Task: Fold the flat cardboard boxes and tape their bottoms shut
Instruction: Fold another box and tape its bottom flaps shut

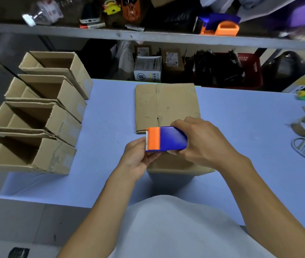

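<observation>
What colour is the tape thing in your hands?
The tape dispenser is blue with an orange front by its cutting teeth, seen in the head view.

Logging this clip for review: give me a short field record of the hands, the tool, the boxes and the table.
right hand: grips the tape dispenser from above
left hand: fingers at its orange cutter end
box being worked: under the hands, mostly hidden
flat cardboard: lying mid-table
folded boxes: four in a row, left edge
table: blue top
scissors: right side

Four folded boxes [36, 116] line the tabletop's [101, 112] left edge; flat cardboard [166, 103] lies centre frame, scissors [303, 145] at right, a shelf [148, 35] above.
</observation>
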